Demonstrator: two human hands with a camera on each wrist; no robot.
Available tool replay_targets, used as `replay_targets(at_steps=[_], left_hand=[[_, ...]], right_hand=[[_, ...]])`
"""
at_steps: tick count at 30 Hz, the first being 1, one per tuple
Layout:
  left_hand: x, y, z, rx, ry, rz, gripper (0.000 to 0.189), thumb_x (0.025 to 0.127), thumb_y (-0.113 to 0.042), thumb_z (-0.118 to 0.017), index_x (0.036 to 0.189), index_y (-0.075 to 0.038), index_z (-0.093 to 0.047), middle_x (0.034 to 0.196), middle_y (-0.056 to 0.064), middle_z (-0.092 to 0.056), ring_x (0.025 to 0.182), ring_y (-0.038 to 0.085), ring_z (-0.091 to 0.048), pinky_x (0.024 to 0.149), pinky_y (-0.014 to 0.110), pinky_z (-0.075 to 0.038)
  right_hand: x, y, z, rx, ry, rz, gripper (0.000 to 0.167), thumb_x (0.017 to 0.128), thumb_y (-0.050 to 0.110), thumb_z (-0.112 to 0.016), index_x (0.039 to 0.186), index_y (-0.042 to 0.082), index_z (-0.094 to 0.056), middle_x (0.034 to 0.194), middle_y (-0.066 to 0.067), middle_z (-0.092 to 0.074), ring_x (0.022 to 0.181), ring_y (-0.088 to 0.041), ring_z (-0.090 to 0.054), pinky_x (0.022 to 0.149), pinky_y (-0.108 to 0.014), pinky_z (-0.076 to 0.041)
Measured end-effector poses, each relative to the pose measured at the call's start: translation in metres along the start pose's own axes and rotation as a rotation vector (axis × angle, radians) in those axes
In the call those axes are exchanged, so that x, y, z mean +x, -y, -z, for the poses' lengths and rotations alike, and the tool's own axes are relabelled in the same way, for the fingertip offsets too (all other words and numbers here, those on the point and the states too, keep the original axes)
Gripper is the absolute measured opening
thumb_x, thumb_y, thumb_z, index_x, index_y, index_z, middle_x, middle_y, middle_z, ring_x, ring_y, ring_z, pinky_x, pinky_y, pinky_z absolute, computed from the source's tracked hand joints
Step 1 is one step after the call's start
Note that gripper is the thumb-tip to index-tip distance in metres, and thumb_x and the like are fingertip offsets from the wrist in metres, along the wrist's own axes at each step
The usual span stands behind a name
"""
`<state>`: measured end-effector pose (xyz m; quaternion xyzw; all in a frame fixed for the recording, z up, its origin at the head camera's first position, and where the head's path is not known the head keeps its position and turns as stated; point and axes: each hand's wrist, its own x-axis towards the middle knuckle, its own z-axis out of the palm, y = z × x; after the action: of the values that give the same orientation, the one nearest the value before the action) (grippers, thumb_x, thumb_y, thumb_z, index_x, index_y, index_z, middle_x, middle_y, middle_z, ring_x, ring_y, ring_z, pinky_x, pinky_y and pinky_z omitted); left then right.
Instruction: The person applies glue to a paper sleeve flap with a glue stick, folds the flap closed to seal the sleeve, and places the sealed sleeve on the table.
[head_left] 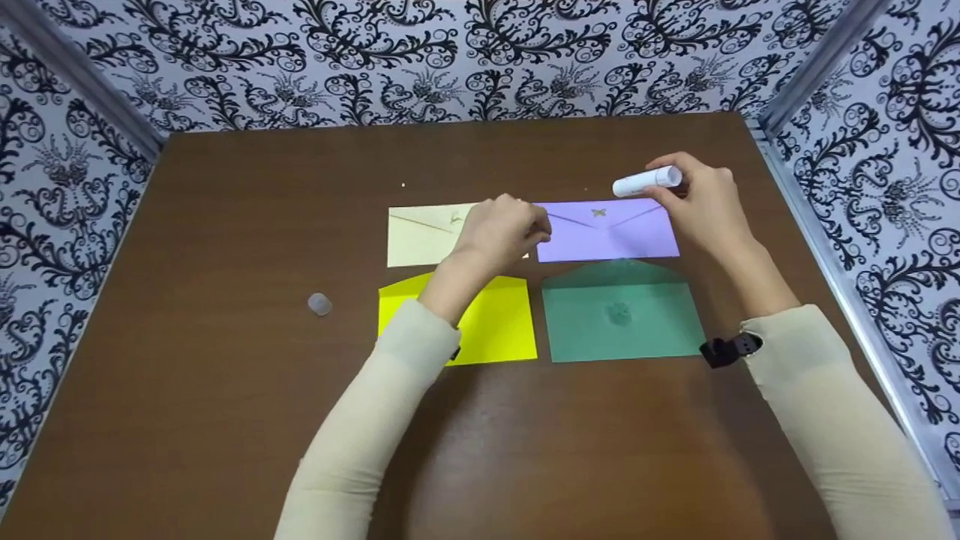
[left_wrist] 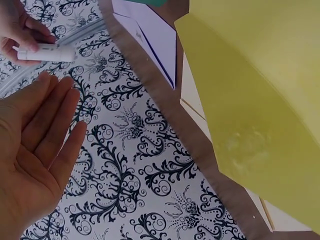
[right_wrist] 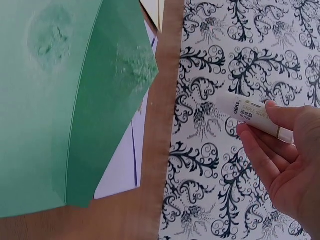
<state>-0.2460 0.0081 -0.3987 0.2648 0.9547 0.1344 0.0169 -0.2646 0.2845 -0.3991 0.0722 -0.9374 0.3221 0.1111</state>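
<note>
Your right hand (head_left: 709, 202) pinches the glue stick (head_left: 641, 182), upper right, likely to keep it off the green envelope (head_left: 585, 326), flap open right of centre; your left hand (head_left: 496, 231), loose, holding nothing, hangs near the middle.

Right-wrist view, three o'clock of centre: white glue stick (right_wrist: 261, 118), marked. Brand "deli" reads across the barrel near its ten o'clock end. Toward four o'clock from it, "SIMPLE GLUE" runs lengthwise. Chinese characters stand on the seven o'clock side of that wording, with a "No." line; digits too small to confirm.
</note>
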Motion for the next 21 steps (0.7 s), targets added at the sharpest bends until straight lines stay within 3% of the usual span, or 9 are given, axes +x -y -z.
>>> replay_targets(at_steps=[9, 15, 21], left_hand=[[-0.048, 0.021, -0.004, 0.058, -0.030, 0.009, 0.014, 0.096, -0.028, -0.067, 0.101, -0.022, -0.079, 0.098, -0.006, -0.078, 0.083, 0.014, -0.072, 0.068, 0.030, -0.059], [-0.079, 0.040, -0.016, 0.088, -0.001, 0.033, 0.012, 0.093, -0.029, -0.072, 0.097, -0.019, -0.077, 0.097, -0.005, -0.078, 0.086, 0.015, -0.074, 0.067, 0.032, -0.060], [-0.104, 0.057, -0.030, 0.027, 0.067, 0.097, 0.018, 0.089, -0.029, -0.076, 0.102, -0.018, -0.077, 0.105, -0.003, -0.077, 0.093, 0.019, -0.073, 0.072, 0.037, -0.061]], right_hand=[[-0.010, 0.014, -0.015, 0.034, 0.036, 0.070, 0.029, 0.092, 0.018, -0.072, 0.118, 0.006, -0.068, 0.115, -0.022, -0.072, 0.085, -0.034, -0.070, 0.058, -0.001, -0.041], [-0.017, 0.021, -0.029, 0.048, 0.055, 0.141, 0.027, 0.091, 0.016, -0.074, 0.114, 0.003, -0.069, 0.106, -0.020, -0.074, 0.081, -0.029, -0.070, 0.059, -0.003, -0.041], [-0.027, 0.029, -0.040, 0.044, 0.142, 0.140, 0.030, 0.091, 0.019, -0.073, 0.116, 0.004, -0.067, 0.110, -0.021, -0.073, 0.083, -0.029, -0.069, 0.060, -0.007, -0.043]])
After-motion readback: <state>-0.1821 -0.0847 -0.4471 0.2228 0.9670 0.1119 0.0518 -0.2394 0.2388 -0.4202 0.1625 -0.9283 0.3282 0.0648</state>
